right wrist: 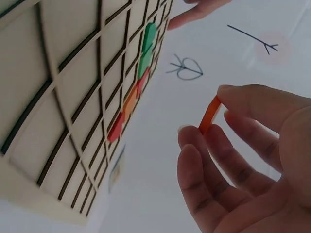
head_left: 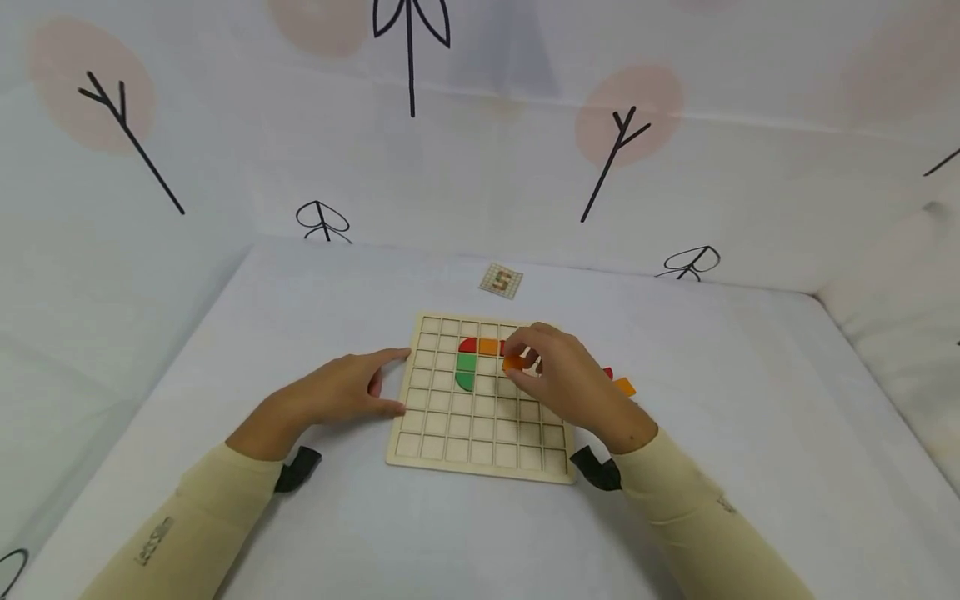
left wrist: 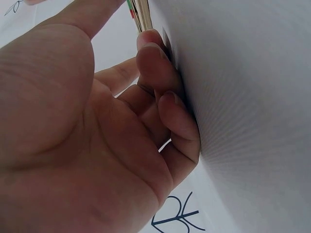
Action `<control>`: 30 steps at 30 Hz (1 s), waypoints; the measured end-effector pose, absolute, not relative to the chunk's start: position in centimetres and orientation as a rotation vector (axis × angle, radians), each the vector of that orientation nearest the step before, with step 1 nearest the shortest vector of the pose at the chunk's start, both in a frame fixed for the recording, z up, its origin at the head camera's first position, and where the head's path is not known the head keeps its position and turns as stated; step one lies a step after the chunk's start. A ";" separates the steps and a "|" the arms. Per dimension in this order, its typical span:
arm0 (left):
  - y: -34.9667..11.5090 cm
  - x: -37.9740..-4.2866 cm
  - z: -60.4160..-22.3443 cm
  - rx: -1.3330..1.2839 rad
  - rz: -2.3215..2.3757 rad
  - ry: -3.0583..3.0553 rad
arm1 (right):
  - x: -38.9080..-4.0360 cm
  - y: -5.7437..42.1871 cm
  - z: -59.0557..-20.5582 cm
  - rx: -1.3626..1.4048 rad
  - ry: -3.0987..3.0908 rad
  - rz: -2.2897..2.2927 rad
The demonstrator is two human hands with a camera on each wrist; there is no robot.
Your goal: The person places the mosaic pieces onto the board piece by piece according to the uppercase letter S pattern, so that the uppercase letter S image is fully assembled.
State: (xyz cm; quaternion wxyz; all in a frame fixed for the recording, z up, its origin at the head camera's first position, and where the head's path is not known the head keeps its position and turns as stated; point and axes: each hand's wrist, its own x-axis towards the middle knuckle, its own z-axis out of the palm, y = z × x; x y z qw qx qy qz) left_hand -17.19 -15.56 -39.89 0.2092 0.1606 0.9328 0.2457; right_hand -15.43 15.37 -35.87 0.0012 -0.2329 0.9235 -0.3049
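My right hand [head_left: 562, 375] pinches a flat orange square tile [right wrist: 210, 115] between thumb and fingertips, above the wooden grid board [head_left: 450, 425]. On the board's upper part lie a red rounded tile [head_left: 468, 345], an orange square tile [head_left: 488, 347] and another red tile [right wrist: 115, 128], in a row. Below the first red one sit a green square tile [head_left: 466, 362] and a green rounded tile [head_left: 465, 381]. My left hand [head_left: 337, 387] is at the board's left edge, index finger and thumb stretched out against it. Its other fingers are bent, low by the white surface.
Behind the board lies a small pattern card [head_left: 501, 281] with an S-like figure on a grid. A loose red tile [head_left: 607, 372] and an orange tile [head_left: 625, 387] lie right of the board, partly behind my right hand. White patterned cloth [head_left: 487, 167] rises at the back.
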 end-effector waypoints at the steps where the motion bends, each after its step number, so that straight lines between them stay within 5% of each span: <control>1: -15.6 -17.2 -39.9 0.448 0.686 2.593 | -15.5 15.2 -35.9 -0.719 2.892 -0.986; 30: -15.4 -17.3 -39.6 0.438 0.671 2.592 | -17.2 13.7 -39.0 -0.650 2.695 -0.996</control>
